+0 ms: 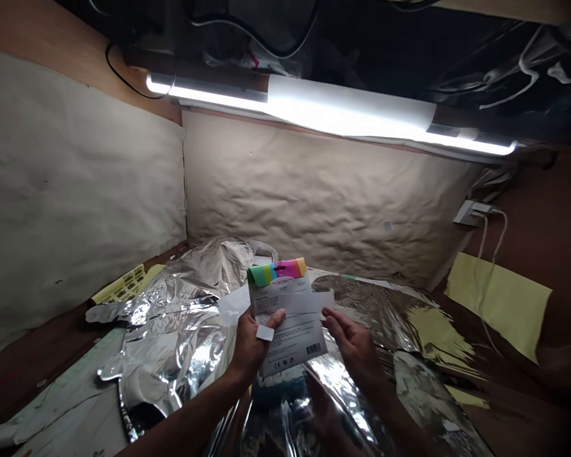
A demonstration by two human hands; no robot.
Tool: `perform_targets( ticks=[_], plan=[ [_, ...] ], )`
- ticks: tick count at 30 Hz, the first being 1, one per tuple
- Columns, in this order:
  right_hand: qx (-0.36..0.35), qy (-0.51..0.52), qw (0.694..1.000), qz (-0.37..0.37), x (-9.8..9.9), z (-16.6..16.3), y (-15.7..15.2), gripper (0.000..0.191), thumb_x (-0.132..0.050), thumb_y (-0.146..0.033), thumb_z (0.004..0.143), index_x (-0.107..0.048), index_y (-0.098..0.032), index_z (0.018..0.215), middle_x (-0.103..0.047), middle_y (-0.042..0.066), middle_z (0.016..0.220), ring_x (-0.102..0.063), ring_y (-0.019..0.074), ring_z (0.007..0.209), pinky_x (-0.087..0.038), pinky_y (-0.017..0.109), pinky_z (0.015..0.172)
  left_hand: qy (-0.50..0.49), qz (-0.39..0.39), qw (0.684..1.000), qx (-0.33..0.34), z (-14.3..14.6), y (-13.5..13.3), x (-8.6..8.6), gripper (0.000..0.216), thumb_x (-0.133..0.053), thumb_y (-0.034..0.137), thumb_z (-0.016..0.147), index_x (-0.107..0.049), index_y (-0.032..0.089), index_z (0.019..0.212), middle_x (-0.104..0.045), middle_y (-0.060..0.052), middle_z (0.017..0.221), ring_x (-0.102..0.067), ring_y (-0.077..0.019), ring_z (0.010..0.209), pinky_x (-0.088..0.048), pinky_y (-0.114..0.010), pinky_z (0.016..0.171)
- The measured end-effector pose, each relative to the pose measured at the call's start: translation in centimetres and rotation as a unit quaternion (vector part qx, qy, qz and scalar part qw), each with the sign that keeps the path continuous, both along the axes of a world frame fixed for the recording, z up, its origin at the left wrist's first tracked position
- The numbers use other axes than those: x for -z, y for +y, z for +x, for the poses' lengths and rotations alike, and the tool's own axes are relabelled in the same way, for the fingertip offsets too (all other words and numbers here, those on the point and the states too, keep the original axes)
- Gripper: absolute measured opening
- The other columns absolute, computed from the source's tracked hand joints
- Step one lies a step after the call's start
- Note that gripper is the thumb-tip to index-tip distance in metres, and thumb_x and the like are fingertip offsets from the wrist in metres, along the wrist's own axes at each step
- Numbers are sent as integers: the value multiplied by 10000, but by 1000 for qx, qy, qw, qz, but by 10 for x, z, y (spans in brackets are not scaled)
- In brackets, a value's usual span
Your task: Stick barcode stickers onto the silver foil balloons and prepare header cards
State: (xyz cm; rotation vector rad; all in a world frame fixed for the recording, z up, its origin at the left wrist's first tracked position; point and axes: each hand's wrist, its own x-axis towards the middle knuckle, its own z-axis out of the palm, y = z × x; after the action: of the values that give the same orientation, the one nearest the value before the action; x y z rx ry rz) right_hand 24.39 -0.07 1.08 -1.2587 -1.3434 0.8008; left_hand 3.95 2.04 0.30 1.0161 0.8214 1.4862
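Observation:
My left hand [250,343] grips a small white printed package [290,330] with a rainbow-coloured top edge, thumb across its face; a small white tab [265,332] lies on the back of the thumb. My right hand [352,343] is at the package's right edge, its fingers pinched on a pale translucent strip [309,302] that crosses the package. Both hands hover above crumpled silver foil [181,330].
The silver foil sheet covers the work surface, with a yellow sheet [499,298] at right and a yellow mesh piece [124,285] at far left. Brown paper lines the walls [314,190]. A bright tube light [342,117] hangs above. A wall socket with a white cable [476,212] sits right.

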Motion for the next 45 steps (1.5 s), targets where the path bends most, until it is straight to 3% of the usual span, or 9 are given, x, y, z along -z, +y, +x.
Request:
perform_targets(
  ticks=[4, 10, 15, 20, 26, 33, 39, 45],
  plan=[
    [-61, 41, 997, 17, -2, -18, 13, 598, -641, -548, 843, -597, -165, 1300, -647, 150, 1271, -629, 330, 1140, -547, 441, 912, 51, 29, 998, 18, 4, -6, 2, 446, -778, 390, 752, -670, 118, 1089, -716, -156, 1094, -685, -317, 993, -554, -408, 851],
    [2, 26, 1000, 15, 5, -9, 13, 522, -708, -534, 791, -680, -176, 1170, -574, 152, 1366, -601, 345, 1170, -529, 442, 927, 71, 38, 996, 37, 5, -6, 7, 408, -762, 370, 776, -672, 130, 1093, -722, -143, 1074, -698, -301, 948, -566, -401, 830],
    [-100, 127, 987, 0, -1, -8, 6, 465, -692, -505, 820, -686, -184, 1157, -714, 122, 1135, -656, 311, 1046, -523, 437, 901, 79, 28, 994, 66, 4, -3, 7, 367, -773, 363, 764, -697, 126, 1034, -729, -143, 1048, -693, -304, 951, -562, -397, 834],
    [-133, 173, 976, 12, -9, -7, 0, 478, -740, -477, 783, -670, -185, 1156, -707, 103, 1138, -639, 285, 1054, -497, 416, 932, 89, 31, 992, 80, 4, -3, 5, 363, -785, 354, 748, -705, 133, 1024, -735, -131, 1038, -694, -307, 943, -564, -398, 825],
    [-138, 206, 968, -33, 0, -6, 1, 420, -796, -440, 736, -692, -152, 1023, -734, 109, 1029, -676, 273, 947, -508, 417, 901, 76, -23, 989, 126, 4, 0, 4, 408, -833, 344, 677, -719, 130, 1005, -742, -128, 987, -706, -308, 863, -567, -415, 792],
    [-212, 199, 956, -29, 10, -3, 7, 412, -764, -437, 770, -690, -168, 1073, -736, 87, 1031, -676, 250, 933, -518, 391, 864, 62, -20, 977, 204, -1, 7, 13, 416, -801, 312, 716, -717, 149, 1089, -737, -105, 983, -689, -301, 892, -548, -414, 803],
    [-179, 186, 965, -49, 12, -7, 2, 409, -858, -386, 646, -726, -169, 966, -755, 58, 910, -689, 246, 827, -534, 366, 764, 95, 27, 977, 190, 0, 1, 6, 338, -797, 283, 702, -744, 152, 1008, -738, -76, 904, -676, -299, 912, -542, -362, 773],
    [-168, 159, 968, -95, 10, -1, 0, 386, -871, -374, 613, -766, -155, 913, -761, 61, 842, -694, 263, 795, -545, 390, 756, 100, 13, 977, 185, 3, -1, 6, 328, -815, 305, 657, -753, 138, 933, -736, -89, 882, -680, -326, 903, -555, -365, 726]
  ],
)
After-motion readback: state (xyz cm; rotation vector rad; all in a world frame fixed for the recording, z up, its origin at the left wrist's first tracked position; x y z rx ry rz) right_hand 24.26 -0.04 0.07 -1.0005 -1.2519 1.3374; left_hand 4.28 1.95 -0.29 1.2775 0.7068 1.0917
